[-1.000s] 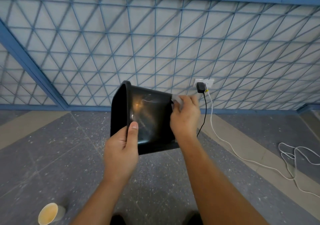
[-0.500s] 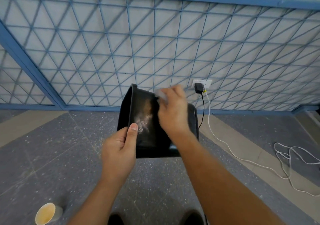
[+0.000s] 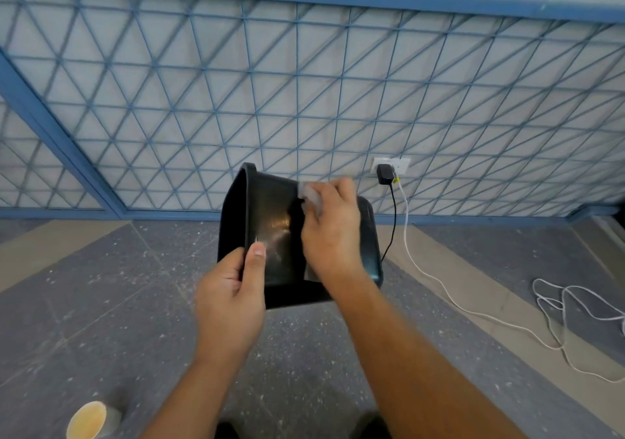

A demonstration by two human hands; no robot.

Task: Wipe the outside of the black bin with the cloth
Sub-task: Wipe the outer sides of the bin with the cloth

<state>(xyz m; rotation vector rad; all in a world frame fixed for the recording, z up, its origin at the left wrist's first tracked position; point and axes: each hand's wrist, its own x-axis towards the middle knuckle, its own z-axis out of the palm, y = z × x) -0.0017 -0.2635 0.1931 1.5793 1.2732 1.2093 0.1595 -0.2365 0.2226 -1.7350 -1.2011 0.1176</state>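
A glossy black bin [image 3: 274, 232] is held on its side above the floor, its open mouth turned left and its base to the right. My left hand [image 3: 233, 290] grips the rim at the lower left, thumb on the outer wall. My right hand [image 3: 333, 232] presses a small pale grey cloth [image 3: 309, 195] against the upper outer wall; only the cloth's top edge shows past my fingers. My right hand hides the middle of the bin's wall.
A blue metal grille [image 3: 304, 100] fronts the wall behind. A black charger [image 3: 385, 174] sits in a white socket, with a black and a white cable [image 3: 439, 286] trailing across the floor at right. A paper cup [image 3: 88, 420] stands at the bottom left.
My right hand with the cloth slid left across the bin's wall, then a little back to the right. The bin turned so its base now faces more toward me.
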